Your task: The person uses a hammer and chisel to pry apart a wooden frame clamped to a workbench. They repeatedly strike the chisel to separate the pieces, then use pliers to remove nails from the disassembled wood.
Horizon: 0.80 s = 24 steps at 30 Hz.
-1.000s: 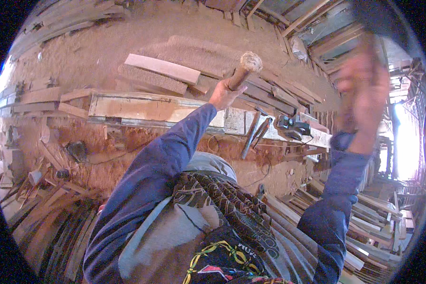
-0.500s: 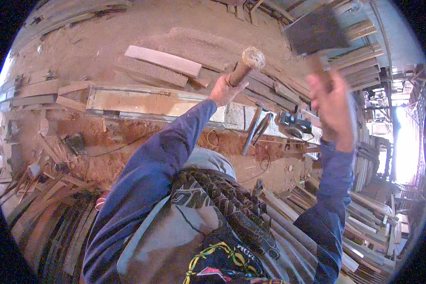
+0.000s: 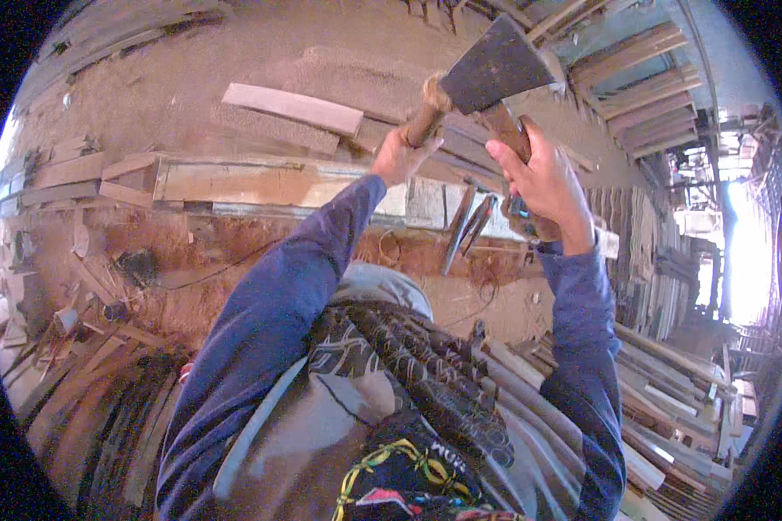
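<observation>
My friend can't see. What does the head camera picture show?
The right hand holds a hatchet against the top of a wooden-handled tool that the left hand grips over a long plank, on sawdust ground with stacked boards.

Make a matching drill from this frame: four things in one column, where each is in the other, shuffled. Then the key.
Things
1. hatchet
2. wooden-handled chisel
3. long plank
4. pincers

Places
A. gripped upright in the left hand, its frayed top just under the hatchet head
B. lying across the ground in front of the person, under both hands
C. raised in the right hand, blade up
D. leaning against the plank's near side, between the two forearms

Pairs: 1-C, 2-A, 3-B, 4-D
</observation>
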Tool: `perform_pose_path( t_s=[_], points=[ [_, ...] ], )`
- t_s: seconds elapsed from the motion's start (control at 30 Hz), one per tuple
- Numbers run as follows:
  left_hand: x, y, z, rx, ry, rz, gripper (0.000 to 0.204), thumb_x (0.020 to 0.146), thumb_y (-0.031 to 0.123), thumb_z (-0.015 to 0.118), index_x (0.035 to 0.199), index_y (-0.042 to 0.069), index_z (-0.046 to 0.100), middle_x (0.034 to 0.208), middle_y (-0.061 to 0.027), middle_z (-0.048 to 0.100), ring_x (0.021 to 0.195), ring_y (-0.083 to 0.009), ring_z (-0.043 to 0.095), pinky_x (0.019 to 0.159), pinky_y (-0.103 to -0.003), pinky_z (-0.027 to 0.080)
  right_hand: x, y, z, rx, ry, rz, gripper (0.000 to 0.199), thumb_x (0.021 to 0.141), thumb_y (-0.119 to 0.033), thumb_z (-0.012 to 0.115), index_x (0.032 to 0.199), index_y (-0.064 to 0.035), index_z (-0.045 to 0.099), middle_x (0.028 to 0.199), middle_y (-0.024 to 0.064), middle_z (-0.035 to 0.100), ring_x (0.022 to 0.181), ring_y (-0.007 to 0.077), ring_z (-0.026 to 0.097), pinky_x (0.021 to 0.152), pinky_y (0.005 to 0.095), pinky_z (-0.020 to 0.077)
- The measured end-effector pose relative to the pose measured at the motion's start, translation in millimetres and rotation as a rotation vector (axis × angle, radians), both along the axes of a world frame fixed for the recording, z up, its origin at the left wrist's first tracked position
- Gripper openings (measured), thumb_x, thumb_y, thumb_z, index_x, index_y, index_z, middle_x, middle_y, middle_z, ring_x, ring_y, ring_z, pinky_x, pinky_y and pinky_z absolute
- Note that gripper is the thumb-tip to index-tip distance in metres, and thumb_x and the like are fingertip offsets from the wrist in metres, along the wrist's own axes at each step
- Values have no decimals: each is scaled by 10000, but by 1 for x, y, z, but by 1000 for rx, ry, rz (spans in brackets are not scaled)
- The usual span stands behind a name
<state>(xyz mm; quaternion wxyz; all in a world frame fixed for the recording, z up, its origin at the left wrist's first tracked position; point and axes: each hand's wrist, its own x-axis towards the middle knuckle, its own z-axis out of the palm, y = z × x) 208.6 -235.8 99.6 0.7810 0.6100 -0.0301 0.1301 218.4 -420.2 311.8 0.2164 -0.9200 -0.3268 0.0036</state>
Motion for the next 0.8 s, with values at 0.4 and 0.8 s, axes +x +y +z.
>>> perform_pose_path(
  t_s=[0.4,0.8],
  points=[
    [2,3,-23,-351,91,371,104,839,125,723,848,41,662,766,-24,653,630,-125,595,610,-317,507,-105,-63,-143,777,873,-710,274,970,-347,586,918,-80,554,627,1,555,492,99,525,452,270,438],
    [-7,100,-82,-847,187,857,149,865,108,571,768,104,458,652,-5,420,573,-131,420,578,-333,451,-128,-112,-171,752,942,-925,304,960,-385,596,918,-92,527,621,25,544,466,128,520,432,276,428]
  ],
)
